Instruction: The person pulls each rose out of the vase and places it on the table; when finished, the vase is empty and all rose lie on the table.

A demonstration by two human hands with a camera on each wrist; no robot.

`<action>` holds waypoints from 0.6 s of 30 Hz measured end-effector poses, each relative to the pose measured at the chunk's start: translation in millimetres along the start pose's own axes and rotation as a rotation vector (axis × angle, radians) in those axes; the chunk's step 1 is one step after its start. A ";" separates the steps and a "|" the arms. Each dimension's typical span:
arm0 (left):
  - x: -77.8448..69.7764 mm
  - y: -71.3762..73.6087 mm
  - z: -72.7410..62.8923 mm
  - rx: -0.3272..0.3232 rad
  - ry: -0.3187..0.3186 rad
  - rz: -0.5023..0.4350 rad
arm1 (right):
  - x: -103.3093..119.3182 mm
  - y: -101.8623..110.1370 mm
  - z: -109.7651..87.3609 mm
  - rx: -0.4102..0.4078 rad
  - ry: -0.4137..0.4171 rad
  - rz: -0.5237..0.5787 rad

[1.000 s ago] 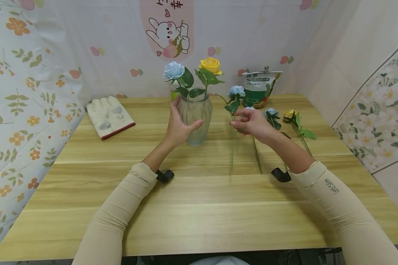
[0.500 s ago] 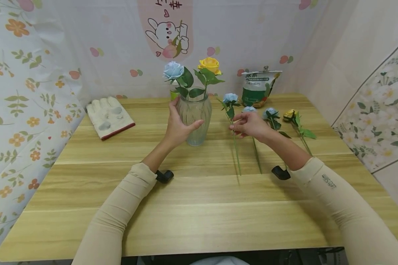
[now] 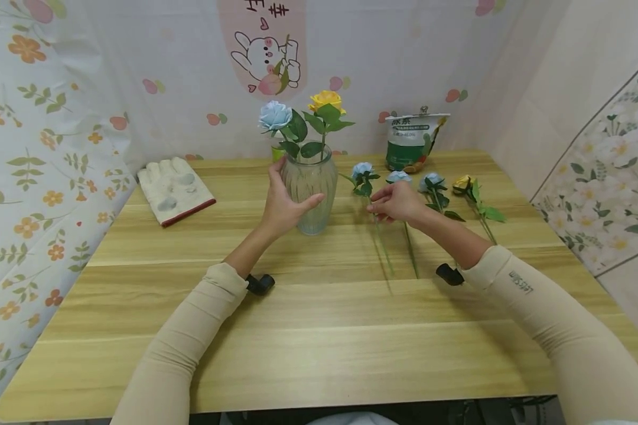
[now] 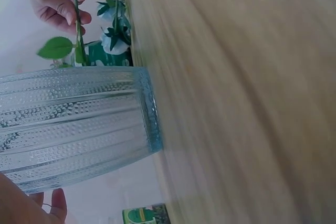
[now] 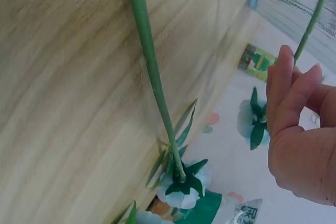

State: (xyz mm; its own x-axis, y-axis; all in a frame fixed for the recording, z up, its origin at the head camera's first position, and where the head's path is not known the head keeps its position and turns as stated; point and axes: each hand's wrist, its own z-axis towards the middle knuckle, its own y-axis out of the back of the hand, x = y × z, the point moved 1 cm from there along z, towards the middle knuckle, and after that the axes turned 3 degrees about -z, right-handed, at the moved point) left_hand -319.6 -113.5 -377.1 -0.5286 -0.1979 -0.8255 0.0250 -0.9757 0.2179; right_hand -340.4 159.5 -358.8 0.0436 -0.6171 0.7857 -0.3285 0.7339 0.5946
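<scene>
A ribbed clear glass vase stands on the wooden table, with a blue rose and a yellow rose in it. My left hand holds the vase from its left side, thumb stretched across the front. To the vase's right, my right hand pinches the green stem of another blue rose between thumb and fingers. That rose leans with its bloom to the left and its stem end toward me. In the right wrist view, the pinched stem runs up past the fingertips.
Two blue roses and a yellow rose lie to the right, partly behind my right hand. A green and white bag stands at the back. White work gloves lie at the left. A small green container is behind the vase.
The blue rose in my right hand has come down and tilted: its bloom moved left and lower, its stem end swung right. My left hand stays on the vase.
</scene>
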 end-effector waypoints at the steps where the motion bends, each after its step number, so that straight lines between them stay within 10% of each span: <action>1: -0.6 0.5 -0.1 0.004 0.004 0.004 | 0.1 -1.0 0.7 -0.004 -0.003 0.006; 18: -22.8 10.0 3.5 0.076 0.098 0.031 | -4.5 -12.8 11.4 -0.019 -0.071 -0.023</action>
State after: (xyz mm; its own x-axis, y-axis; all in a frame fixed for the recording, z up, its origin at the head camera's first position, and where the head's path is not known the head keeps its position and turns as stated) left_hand -310.2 -118.4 -354.2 -0.4427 -0.2394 -0.8641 -0.0265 -0.9598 0.2795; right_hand -347.1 149.6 -371.9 -0.0164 -0.6522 0.7579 -0.3097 0.7240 0.6163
